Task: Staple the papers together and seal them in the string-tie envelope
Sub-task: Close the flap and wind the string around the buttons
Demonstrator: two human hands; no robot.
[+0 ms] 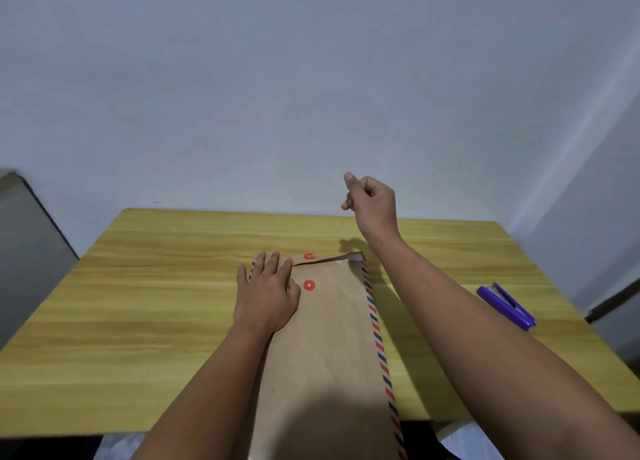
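Counter [138,321]: yellow wood grain, carrying everything below.
Left grip [266,293]: fingers spread, palm pressed flat on the far left part of the envelope; pinching nothing.
Envelope [329,355]: brown, lying flat under the left grip, running from there back toward the near counter edge and past it; red-and-blue striped border along the side away from that grip.
Flap [325,259]: at the far end, just beyond the left fingertips; partly lifted on its right side, a sliver of white papers [355,258] showing in the gap.
Red discs: one on the flap [309,256], one on the body [309,285] just right of the left thumb.
Right grip [370,199]: raised above the far counter edge, up and right of the flap; thumb and forefinger pressed together, seemingly on a thin string [337,212], barely visible.
Stapler [506,306]: purple, well right of both grips, lying on the counter, untouched.
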